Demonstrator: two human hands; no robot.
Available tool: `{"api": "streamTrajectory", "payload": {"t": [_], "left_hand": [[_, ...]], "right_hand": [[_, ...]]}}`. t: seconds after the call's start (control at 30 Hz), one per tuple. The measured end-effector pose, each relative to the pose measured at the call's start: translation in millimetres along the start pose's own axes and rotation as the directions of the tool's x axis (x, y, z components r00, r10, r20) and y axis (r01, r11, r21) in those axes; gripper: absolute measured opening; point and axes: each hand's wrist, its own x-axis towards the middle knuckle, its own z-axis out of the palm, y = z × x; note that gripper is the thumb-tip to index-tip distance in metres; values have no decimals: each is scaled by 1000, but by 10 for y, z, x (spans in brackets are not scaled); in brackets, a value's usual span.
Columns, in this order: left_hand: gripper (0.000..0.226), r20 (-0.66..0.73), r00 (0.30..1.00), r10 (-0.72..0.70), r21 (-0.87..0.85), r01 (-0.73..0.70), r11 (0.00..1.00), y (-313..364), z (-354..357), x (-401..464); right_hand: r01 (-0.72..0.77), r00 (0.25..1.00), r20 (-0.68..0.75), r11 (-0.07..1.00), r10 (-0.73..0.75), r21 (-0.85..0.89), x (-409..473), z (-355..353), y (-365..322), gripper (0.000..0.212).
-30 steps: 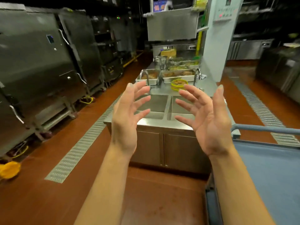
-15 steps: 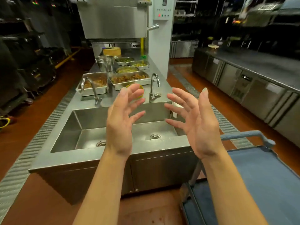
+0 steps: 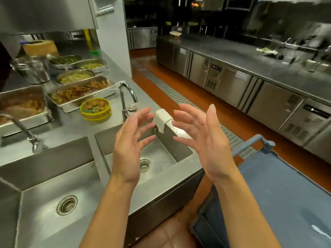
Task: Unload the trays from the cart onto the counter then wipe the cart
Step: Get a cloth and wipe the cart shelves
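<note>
Both my hands are raised over the right sink basin [image 3: 161, 154], palms facing each other and holding nothing. My left hand [image 3: 131, 142] and my right hand [image 3: 202, 140] have their fingers spread. A white cloth [image 3: 163, 119] hangs over the sink's right rim just behind them. The blue cart [image 3: 286, 194] stands at the lower right with its top shelf bare. Steel trays of cooked food [image 3: 80, 92] and a yellow bowl [image 3: 95, 109] sit on the counter [image 3: 71, 126] behind the taps.
A second basin [image 3: 53, 194] lies at the lower left. Two taps [image 3: 125, 99] rise behind the sinks. A steel pot [image 3: 32, 68] stands at the back left. A long steel counter with cabinets [image 3: 250, 77] runs along the right, across a red tiled aisle with a floor grate [image 3: 179, 97].
The view has come closer to the sink and turned right. The white cloth on the rim now shows between my hands, which keep the same raised, spread pose.
</note>
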Motion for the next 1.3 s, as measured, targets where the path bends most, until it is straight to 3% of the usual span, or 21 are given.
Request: {"api": "streamTrajectory", "payload": {"t": [0.37, 0.5, 0.63, 0.73, 0.8, 0.97, 1.07, 1.2, 1.3], "left_hand": [[52, -182, 956, -232, 83, 250, 965, -1372, -106, 1961], [46, -272, 878, -393, 58, 423, 904, -2163, -104, 2819], [37, -321, 762, -563, 12, 598, 802, -3091, -123, 3563], [42, -328, 652, -684, -28, 717, 697, -3777, -145, 3995], [42, -337, 618, -710, 37, 762, 646, -4217, -156, 4242], [67, -209, 765, -609, 546, 608, 576, -5012, -212, 4589], [79, -151, 763, -628, 628, 565, 536, -5256, -204, 4675], [63, -216, 805, -552, 650, 541, 534, -5348, -53, 4753], [45, -267, 823, -501, 726, 514, 457, -5372, -3, 4726]], "right_hand": [[-258, 958, -143, 965, 250, -45, 2263, -546, 1391, 68], [-413, 894, -217, 909, 393, -56, 3280, -879, 2189, 47], [-535, 830, -302, 823, 470, -191, 4208, -1110, 3076, 26], [-532, 847, -271, 728, 458, -432, 4753, -1176, 3695, 32], [-495, 859, -226, 636, 459, -592, 5063, -1189, 3998, 41], [-343, 869, -112, 426, 481, -837, 5466, -1227, 4522, 46], [-303, 856, -94, 347, 508, -888, 5514, -1285, 4788, 37], [-271, 874, -125, 258, 469, -927, 5514, -1344, 4897, 32], [-264, 886, -131, 251, 445, -931, 5479, -1338, 4887, 26]]}}
